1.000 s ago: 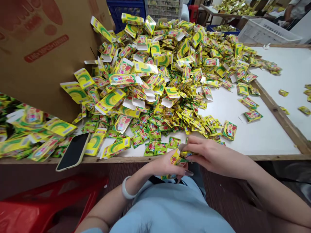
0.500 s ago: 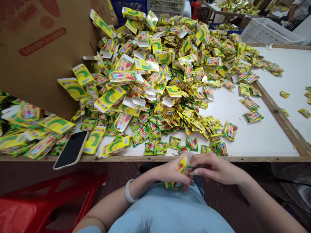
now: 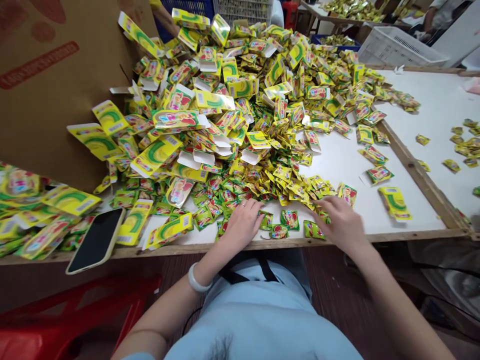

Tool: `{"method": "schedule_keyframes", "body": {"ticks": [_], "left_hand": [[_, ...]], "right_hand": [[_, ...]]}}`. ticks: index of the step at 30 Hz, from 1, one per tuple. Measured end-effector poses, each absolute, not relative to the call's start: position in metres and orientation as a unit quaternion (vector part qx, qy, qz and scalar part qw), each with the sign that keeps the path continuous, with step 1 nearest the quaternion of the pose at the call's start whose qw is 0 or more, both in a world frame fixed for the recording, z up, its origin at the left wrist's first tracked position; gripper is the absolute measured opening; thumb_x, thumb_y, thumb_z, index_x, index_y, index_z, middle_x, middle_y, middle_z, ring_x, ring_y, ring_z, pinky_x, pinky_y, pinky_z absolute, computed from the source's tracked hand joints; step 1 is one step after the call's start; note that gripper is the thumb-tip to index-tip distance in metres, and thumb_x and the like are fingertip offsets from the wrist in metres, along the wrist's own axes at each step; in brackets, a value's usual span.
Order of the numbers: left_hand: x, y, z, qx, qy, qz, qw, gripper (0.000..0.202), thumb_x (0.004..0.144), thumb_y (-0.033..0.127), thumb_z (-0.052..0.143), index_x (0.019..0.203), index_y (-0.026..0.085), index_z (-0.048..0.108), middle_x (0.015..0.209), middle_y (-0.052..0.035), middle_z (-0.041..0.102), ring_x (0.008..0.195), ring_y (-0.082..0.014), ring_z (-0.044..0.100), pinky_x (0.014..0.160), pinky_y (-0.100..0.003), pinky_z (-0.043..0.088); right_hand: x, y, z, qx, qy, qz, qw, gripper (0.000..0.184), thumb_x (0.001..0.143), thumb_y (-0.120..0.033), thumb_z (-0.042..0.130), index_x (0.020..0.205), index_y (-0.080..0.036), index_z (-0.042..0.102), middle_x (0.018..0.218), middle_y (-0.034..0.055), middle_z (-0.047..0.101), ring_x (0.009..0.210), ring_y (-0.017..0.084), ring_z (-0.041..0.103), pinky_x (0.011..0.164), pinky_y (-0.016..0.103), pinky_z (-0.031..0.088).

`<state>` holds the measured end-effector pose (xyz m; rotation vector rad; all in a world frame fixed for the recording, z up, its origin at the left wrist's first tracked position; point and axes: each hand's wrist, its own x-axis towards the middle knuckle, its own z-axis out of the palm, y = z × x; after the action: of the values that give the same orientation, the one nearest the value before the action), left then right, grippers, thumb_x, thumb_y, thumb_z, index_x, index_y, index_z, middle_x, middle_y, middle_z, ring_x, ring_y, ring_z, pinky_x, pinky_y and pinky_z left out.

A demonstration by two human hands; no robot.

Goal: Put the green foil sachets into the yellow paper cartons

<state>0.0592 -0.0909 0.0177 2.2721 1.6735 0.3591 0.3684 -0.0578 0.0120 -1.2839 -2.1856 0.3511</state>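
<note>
My left hand (image 3: 243, 220) lies flat with its fingers stretched over small green and yellow sachets (image 3: 290, 219) near the table's front edge. My right hand (image 3: 339, 222) also rests open, fingers spread on sachets just to the right. Neither hand holds anything. A closed yellow box (image 3: 394, 202) lies alone on the white table (image 3: 348, 160), right of my right hand. Behind the hands rises a big heap of sachets and unfolded yellow boxes (image 3: 157, 155). A white bracelet (image 3: 195, 282) sits on my left wrist.
A phone (image 3: 95, 240) lies at the front edge on the left. A large cardboard carton (image 3: 48, 75) leans at the back left. A wooden strip (image 3: 412, 170) divides off the neighbouring table. White baskets (image 3: 397, 47) stand behind. A red stool (image 3: 56, 320) is below left.
Both hands left my lap, where they worked on a small yellow box, and moved up onto the sachets. A closed yellow box now lies on the table at the right.
</note>
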Motion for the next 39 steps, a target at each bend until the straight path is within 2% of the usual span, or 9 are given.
{"method": "schedule_keyframes", "body": {"ticks": [5,9,12,16,20,23,29,36,39], "left_hand": [[0.065,-0.094,0.013,0.772,0.614,0.082,0.143,0.036,0.082,0.029,0.076,0.111,0.012,0.062,0.112,-0.015,0.062,0.111,-0.0339,0.056,0.092,-0.047,0.048],[0.058,-0.092,0.005,0.723,0.597,0.234,0.259,0.019,0.082,0.025,0.074,0.092,0.015,0.061,0.104,-0.0103,0.063,0.105,-0.0275,0.06,0.089,-0.039,0.049],[0.053,-0.09,0.002,0.606,0.555,0.363,0.44,0.024,0.084,0.032,0.069,0.097,0.017,0.055,0.092,-0.0037,0.065,0.083,-0.0192,0.067,0.07,-0.028,0.052],[0.05,-0.09,0.014,0.49,0.506,0.382,0.598,0.036,0.08,0.043,0.071,0.099,0.017,0.054,0.069,0.003,0.064,0.05,-0.0129,0.063,0.045,-0.02,0.043],[0.051,-0.097,0.035,0.478,0.458,0.346,0.665,0.041,0.08,0.05,0.071,0.099,0.014,0.063,0.067,-0.0008,0.068,0.053,-0.0147,0.066,0.045,-0.02,0.047],[0.052,-0.107,0.045,0.458,0.436,0.375,0.678,0.045,0.08,0.054,0.07,0.1,0.015,0.067,0.082,-0.0034,0.072,0.066,-0.0161,0.069,0.059,-0.026,0.058],[0.061,-0.12,0.049,0.399,0.434,0.427,0.686,0.056,0.074,0.067,0.071,0.096,0.016,0.068,0.077,-0.0018,0.069,0.067,-0.0157,0.067,0.069,-0.032,0.061],[0.068,-0.14,0.022,0.436,0.481,0.478,0.591,0.047,0.086,0.059,0.063,0.102,0.015,0.062,0.088,-0.0054,0.069,0.075,-0.018,0.067,0.069,-0.03,0.058],[0.051,-0.154,0.008,0.534,0.547,0.447,0.464,0.036,0.094,0.047,0.057,0.114,0.018,0.062,0.104,-0.0086,0.069,0.095,-0.022,0.066,0.085,-0.035,0.055]], "right_hand": [[0.278,-0.038,0.0,-0.455,-0.87,0.021,0.186,0.025,0.092,-0.025,0.059,0.114,-0.02,0.068,0.122,0.0179,0.06,0.111,0.034,0.056,0.091,0.05,0.048],[0.279,-0.035,0.022,-0.447,-0.826,0.107,0.328,0.017,0.095,-0.023,0.05,0.097,-0.023,0.067,0.112,0.0124,0.063,0.104,0.029,0.06,0.087,0.047,0.051],[0.296,-0.042,0.041,-0.45,-0.757,0.286,0.377,0.021,0.101,-0.033,0.042,0.09,-0.024,0.057,0.083,0.0044,0.063,0.073,0.02,0.063,0.067,0.035,0.053],[0.305,-0.051,0.068,-0.382,-0.813,0.374,0.232,0.023,0.103,-0.031,0.04,0.086,-0.022,0.053,0.071,-0.0007,0.057,0.061,0.014,0.058,0.06,0.027,0.047],[0.285,-0.05,0.079,-0.281,-0.905,0.287,0.138,0.019,0.102,-0.023,0.041,0.098,-0.021,0.06,0.108,0.0094,0.063,0.087,0.019,0.062,0.072,0.031,0.049],[0.263,-0.047,0.077,-0.292,-0.925,0.198,0.139,0.02,0.102,-0.024,0.042,0.095,-0.02,0.06,0.121,0.0147,0.059,0.086,0.021,0.063,0.068,0.032,0.049],[0.249,-0.049,0.07,-0.306,-0.932,0.164,0.108,0.019,0.1,-0.016,0.039,0.087,-0.02,0.053,0.076,0.0048,0.062,0.063,0.019,0.061,0.054,0.027,0.04],[0.239,-0.076,0.026,-0.348,-0.643,0.616,0.294,0.041,0.09,-0.048,0.065,0.12,-0.022,0.055,0.099,0.007,0.071,0.078,0.017,0.069,0.058,0.026,0.056],[0.224,-0.091,0.011,-0.342,-0.526,0.716,0.305,0.033,0.085,-0.045,0.071,0.107,-0.021,0.066,0.097,0.0054,0.074,0.075,0.017,0.071,0.061,0.028,0.061]]}}
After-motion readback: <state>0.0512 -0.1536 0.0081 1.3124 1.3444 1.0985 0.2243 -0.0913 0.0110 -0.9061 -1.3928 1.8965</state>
